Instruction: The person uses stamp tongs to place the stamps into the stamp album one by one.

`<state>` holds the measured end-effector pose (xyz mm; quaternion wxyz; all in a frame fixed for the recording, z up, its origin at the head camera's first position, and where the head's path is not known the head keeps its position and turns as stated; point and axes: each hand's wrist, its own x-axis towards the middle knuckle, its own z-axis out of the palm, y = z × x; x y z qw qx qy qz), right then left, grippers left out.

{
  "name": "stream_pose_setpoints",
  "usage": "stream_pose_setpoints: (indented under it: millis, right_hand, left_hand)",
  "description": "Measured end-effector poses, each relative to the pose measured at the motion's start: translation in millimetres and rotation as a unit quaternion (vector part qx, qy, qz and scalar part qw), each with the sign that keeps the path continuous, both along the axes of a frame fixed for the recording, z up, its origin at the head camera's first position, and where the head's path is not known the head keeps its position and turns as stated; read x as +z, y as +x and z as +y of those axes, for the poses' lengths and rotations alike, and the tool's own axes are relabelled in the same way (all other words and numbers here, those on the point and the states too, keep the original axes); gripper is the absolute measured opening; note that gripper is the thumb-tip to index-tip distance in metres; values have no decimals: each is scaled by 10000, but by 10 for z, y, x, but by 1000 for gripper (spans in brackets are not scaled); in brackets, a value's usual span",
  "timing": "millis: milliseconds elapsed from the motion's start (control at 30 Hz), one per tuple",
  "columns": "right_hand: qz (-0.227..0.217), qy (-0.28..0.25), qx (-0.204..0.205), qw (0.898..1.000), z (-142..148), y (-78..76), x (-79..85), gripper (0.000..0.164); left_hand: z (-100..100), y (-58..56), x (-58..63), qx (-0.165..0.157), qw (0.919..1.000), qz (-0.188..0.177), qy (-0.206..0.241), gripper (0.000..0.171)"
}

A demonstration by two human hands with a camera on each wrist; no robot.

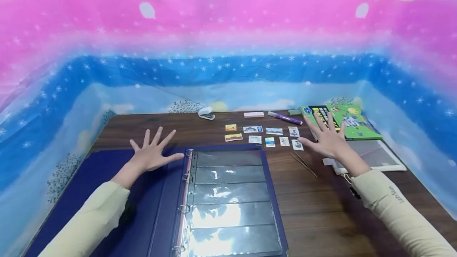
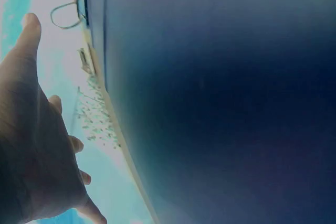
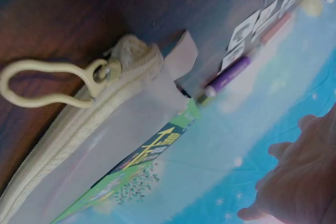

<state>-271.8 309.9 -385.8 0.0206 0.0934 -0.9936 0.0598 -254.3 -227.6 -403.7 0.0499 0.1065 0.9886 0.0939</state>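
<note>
Fingers spread wide, my left hand [image 1: 149,157] hovers over the dark blue cover of an open ring binder [image 1: 118,177] and holds nothing. Clear pocket pages [image 1: 228,193] fill the binder's right side, clipped in its metal rings. My right hand [image 1: 328,142], also spread and holding nothing, is raised near a green book [image 1: 353,122] and a zip mesh pouch [image 1: 375,156]. Two rows of small stamps [image 1: 255,139] lie on the table beyond the binder. Left of the right hand rests a pair of tweezers [image 1: 303,165]. The left wrist view shows the left hand [image 2: 39,140] above the blue cover.
Along the table's back edge sit a white stapler [image 1: 206,113], a pink bar-shaped piece [image 1: 254,114] and a purple marker [image 1: 285,118]. A cream zipper pull [image 3: 47,82] hangs from the pouch. Patterned fabric [image 1: 228,70] walls in the wooden table [image 1: 314,209].
</note>
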Motion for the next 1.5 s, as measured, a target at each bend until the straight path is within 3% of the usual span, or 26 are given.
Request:
stream_pose_setpoints:
  millis: [333, 567, 733, 867, 1033, 1167, 1367, 1500]
  right_hand:
    - [-168, 132, 169, 9996, -77, 203, -145, 83]
    - [-455, 196, 167, 9986, -88, 295, -254, 91]
    - [-226, 57, 314, 9992, -95, 358, -343, 96]
    - [61, -173, 549, 9983, -92, 357, -398, 80]
    - [168, -149, 763, 9968, -91, 326, -409, 48]
    - [172, -191, 870, 9959, -98, 305, -407, 30]
    - [-175, -701, 975, 9926, -171, 298, -406, 20]
    - [-233, -771, 988, 9918, -170, 288, -400, 18]
  left_hand:
    - [89, 193, 4, -209, 9997, 61, 102, 91]
    - [246, 301, 4, -639, 9978, 132, 132, 93]
    - [343, 360, -20, -1041, 9939, -11, 355, 96]
    - [361, 354, -69, -1183, 9916, -165, 489, 99]
    - [374, 318, -107, -1192, 9887, -450, 788, 103]
    - [398, 303, -117, -1250, 9875, -469, 838, 105]
    - [393, 327, -119, -1278, 9879, -418, 767, 107]
    - [413, 326, -126, -1293, 9882, -389, 719, 108]
